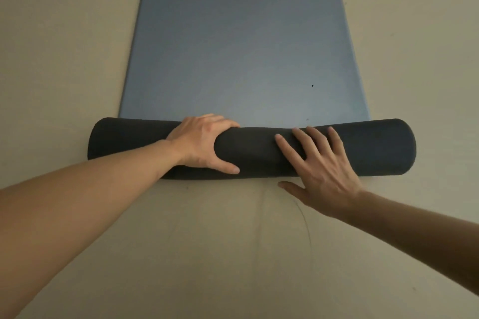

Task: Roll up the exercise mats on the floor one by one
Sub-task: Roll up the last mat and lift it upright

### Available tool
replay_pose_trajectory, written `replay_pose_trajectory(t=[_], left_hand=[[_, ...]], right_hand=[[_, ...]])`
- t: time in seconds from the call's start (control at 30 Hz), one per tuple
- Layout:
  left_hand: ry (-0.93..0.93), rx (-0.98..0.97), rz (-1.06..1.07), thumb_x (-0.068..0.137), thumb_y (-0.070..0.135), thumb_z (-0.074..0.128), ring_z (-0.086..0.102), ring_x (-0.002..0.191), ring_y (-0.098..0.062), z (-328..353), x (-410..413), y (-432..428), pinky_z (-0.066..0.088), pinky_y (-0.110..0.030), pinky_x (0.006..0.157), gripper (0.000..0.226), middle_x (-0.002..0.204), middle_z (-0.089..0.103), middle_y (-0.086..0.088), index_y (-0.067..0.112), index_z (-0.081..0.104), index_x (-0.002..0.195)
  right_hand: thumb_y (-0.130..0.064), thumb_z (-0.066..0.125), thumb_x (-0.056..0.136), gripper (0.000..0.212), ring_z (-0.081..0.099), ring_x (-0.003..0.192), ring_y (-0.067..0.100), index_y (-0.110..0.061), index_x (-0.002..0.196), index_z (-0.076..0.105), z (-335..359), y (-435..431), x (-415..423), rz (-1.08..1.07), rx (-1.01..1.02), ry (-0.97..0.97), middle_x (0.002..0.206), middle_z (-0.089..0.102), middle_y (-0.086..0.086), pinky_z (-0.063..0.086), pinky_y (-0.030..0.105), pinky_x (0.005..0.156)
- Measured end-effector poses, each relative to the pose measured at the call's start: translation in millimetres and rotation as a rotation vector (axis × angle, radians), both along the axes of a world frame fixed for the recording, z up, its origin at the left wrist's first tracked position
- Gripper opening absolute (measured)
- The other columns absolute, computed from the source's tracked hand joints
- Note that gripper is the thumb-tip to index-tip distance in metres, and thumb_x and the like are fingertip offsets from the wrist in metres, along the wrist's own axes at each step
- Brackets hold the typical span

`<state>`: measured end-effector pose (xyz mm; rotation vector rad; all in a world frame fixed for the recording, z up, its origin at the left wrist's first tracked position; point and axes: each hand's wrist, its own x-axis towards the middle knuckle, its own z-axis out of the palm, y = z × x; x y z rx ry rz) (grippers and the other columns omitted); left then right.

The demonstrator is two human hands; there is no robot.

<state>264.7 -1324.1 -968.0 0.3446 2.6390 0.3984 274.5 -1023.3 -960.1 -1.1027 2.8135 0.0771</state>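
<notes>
Lying half-rolled — blue mat [243, 46], beige floor [64, 59]

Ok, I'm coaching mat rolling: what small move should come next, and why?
Probably push the roll forward a turn with both hands: the left hand grips it, the right hand lies flat on it, and most of the blue mat lies unrolled ahead.

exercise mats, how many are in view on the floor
1. The exercise mat lies on the floor ahead, its near end rolled up dark under the left hand and right hand, the rest flat and blue. Others may lie outside the view.
</notes>
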Motion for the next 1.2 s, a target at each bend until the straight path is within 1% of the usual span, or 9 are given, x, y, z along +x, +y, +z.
replay_pose_trajectory(t=[0.17, 0.3, 0.43, 0.5, 0.6, 0.7, 0.83, 0.97, 1.2], left_hand=[[-0.015, 0.026, -0.003, 0.054, 0.095, 0.063, 0.042, 0.111, -0.007, -8, -21, -8, 0.048, -0.040, 0.093, 0.106, 0.120, 0.046, 0.018, 0.033, 0.047, 0.139], [0.031, 0.092, 0.016, 0.058, 0.093, 0.062, 0.043, 0.118, -0.008, 1, -25, -7, 0.047, -0.039, 0.097, 0.110, 0.132, 0.046, 0.013, 0.032, 0.041, 0.147], [0.466, 0.121, -0.103, 0.074, 0.068, 0.070, 0.058, 0.112, -0.019, 12, 2, -4, 0.052, -0.040, 0.088, 0.082, 0.128, 0.061, 0.002, 0.021, 0.058, 0.139], [0.620, 0.025, -0.132, 0.074, 0.068, 0.069, 0.060, 0.113, -0.023, 13, 17, 6, 0.050, -0.042, 0.090, 0.083, 0.130, 0.063, -0.001, 0.017, 0.060, 0.138], [0.490, -0.248, -0.074, 0.067, 0.084, 0.064, 0.044, 0.139, -0.031, 11, 25, 14, 0.039, -0.050, 0.113, 0.120, 0.158, 0.040, -0.006, 0.021, 0.025, 0.161], [0.323, -0.350, -0.025, 0.069, 0.087, 0.064, 0.041, 0.143, -0.032, 18, 3, 11, 0.034, -0.048, 0.117, 0.126, 0.161, 0.033, -0.008, 0.032, 0.000, 0.163], [0.250, -0.336, 0.000, 0.075, 0.086, 0.060, 0.052, 0.132, -0.030, 24, -17, 10, 0.043, -0.045, 0.108, 0.113, 0.151, 0.046, -0.004, 0.035, 0.005, 0.160], [0.254, -0.351, -0.012, 0.077, 0.085, 0.059, 0.060, 0.122, -0.031, 31, -22, 6, 0.049, -0.044, 0.097, 0.105, 0.140, 0.057, -0.001, 0.035, 0.012, 0.158], [0.348, -0.346, -0.027, 0.081, 0.079, 0.061, 0.069, 0.105, -0.024, 51, -9, 4, 0.054, -0.039, 0.090, 0.086, 0.125, 0.071, 0.008, 0.034, 0.035, 0.148]], right_hand=[[-0.088, 0.047, 0.079, 0.106, 0.044, 0.134, 0.043, -0.025, 0.161, 0.022, -19, 7, -27, 0.094, 0.007, 0.101, 0.151, 0.042, 0.020, 0.032, 0.060, 0.112], [-0.086, 0.056, 0.076, 0.099, 0.054, 0.116, 0.037, -0.029, 0.154, 0.035, -20, 5, -48, 0.100, -0.105, 0.122, 0.136, 0.054, 0.015, 0.040, 0.053, 0.103], [-0.089, 0.051, 0.077, 0.094, 0.058, 0.106, 0.031, -0.032, 0.151, 0.042, -18, 5, -62, 0.101, -0.160, 0.067, 0.127, 0.060, 0.006, 0.043, 0.047, 0.097], [-0.093, 0.045, 0.075, 0.094, 0.059, 0.102, 0.028, -0.035, 0.149, 0.044, -9, 2, -77, 0.081, -0.160, -0.017, 0.121, 0.062, 0.001, 0.045, 0.043, 0.091], [-0.097, 0.044, 0.068, 0.094, 0.059, 0.102, 0.021, -0.044, 0.146, 0.041, 12, -10, -106, -0.011, -0.097, -0.262, 0.111, 0.061, -0.008, 0.042, 0.036, 0.083], [-0.094, 0.049, 0.066, 0.095, 0.058, 0.111, 0.020, -0.047, 0.148, 0.038, 25, -19, -125, -0.079, -0.049, -0.403, 0.118, 0.062, -0.012, 0.047, 0.038, 0.093], [-0.091, 0.051, 0.070, 0.105, 0.057, 0.113, 0.027, -0.034, 0.156, 0.032, 18, -8, -111, 0.038, -0.158, -0.127, 0.132, 0.060, 0.000, 0.045, 0.044, 0.097], [-0.073, 0.070, 0.074, 0.106, 0.048, 0.130, 0.036, -0.034, 0.160, 0.022, 4, 21, -96, 0.184, -0.058, 0.129, 0.150, 0.045, 0.011, 0.044, 0.052, 0.107], [-0.042, 0.086, 0.075, 0.091, 0.060, 0.093, 0.029, -0.036, 0.152, 0.039, 23, 20, -87, 0.154, -0.213, 0.158, 0.116, 0.060, 0.005, 0.049, 0.039, 0.078]])
